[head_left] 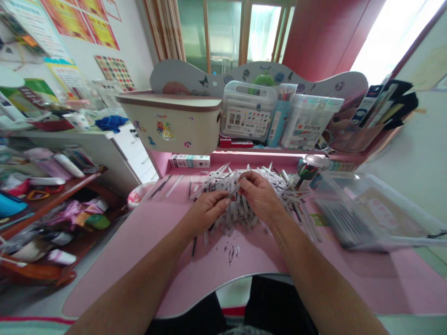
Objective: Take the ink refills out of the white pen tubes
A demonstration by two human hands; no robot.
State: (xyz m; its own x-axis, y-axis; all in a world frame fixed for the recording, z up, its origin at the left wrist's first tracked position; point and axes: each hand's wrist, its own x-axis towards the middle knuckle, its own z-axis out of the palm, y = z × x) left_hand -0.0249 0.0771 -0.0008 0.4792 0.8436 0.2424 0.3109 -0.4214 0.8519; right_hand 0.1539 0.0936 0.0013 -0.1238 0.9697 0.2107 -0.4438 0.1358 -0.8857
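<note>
Both hands are over a heap of thin whitish pen-like sticks on the pink desk. My left hand is closed, thumb and fingers pinching one end of a slim pale stick. At its other end my right hand pinches the same stick with thumb and forefinger. Whether it is a pen barrel or a refill is too small to make out. Small dark bits lie on the desk in front of the heap. A few dark and white sticks lie apart to the left.
At right stands an open clear plastic box, with a row of slim dark sticks beside its near side. A shelf behind bears a cream bin, a clear marker case and a pen holder. Left is a cluttered wooden rack.
</note>
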